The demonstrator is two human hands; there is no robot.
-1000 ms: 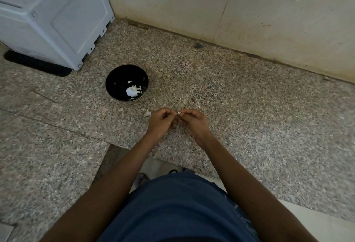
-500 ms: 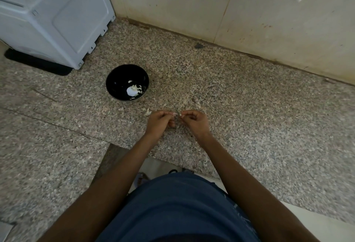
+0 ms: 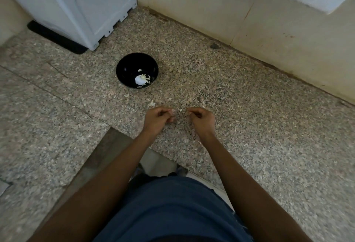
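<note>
Both hands have pulled apart since a moment ago, when their tips met. Now the left hand and the right hand sit side by side with a gap between them, low over the speckled stone surface. In that gap, a small white bit lies on the surface, a little nearer the left hand.

Each hand has its fingers curled in toward the palm. The right thumb and first finger look pressed together. Each may be holding something tiny, but the curled fingers hide it and it is too small to tell.

A white scrap lies just beyond the left hand. Farther back stands a black bowl with a white lump and some pale pieces inside. A white box is cut off at the top left corner.
</note>
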